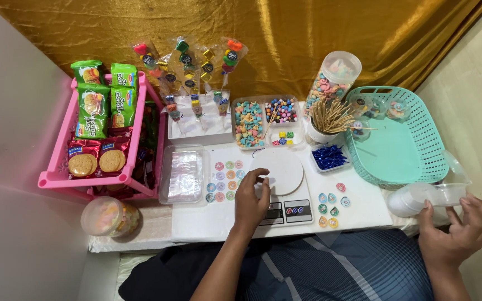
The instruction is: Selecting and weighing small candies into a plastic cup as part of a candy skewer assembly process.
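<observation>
Left hand (252,196) rests loosely open-fingered on the white round-topped kitchen scale (282,187); right hand (457,229), far right, grips clear plastic cups (426,197) lying sideways

Left hand (252,199) rests on white scale (285,192); right hand (457,229) grips plastic cups (428,198).

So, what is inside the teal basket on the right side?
The teal basket holds a few small clear packets of coloured sweets at its far edge; the rest of its floor is bare. Its near right corner is covered by clear plastic cups that the right hand touches.
</observation>
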